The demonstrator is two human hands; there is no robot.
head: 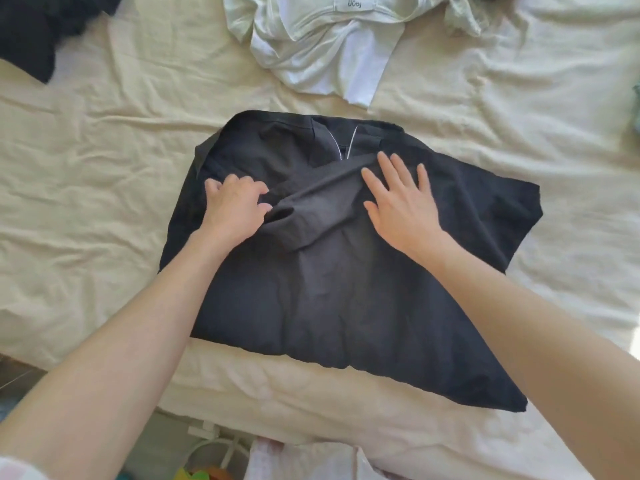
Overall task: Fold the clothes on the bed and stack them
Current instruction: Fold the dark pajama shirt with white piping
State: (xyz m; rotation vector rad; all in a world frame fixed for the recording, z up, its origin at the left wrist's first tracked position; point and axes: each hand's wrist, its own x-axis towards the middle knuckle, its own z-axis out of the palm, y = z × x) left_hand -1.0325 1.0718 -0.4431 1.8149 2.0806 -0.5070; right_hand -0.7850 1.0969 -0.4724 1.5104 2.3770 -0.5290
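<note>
Rumpled cream bedding covers the bed (104,161), on which a black shirt (332,292) is spread in the middle, its collar pointing away and its hem near the bed's front edge. One sleeve is laid across the chest. That sleeve's cuff is pinched by the curled fingers of the left hand (232,206), while the right hand (401,199) is pressed flat, fingers straight, on the sleeve fabric. The fold is judged to be at an early stage: the other sleeve is spread out and the body is unfolded. A crumpled white garment (318,46) and a dark garment (31,32), possibly unfolded too, are left waiting; no stack is seen.
</note>
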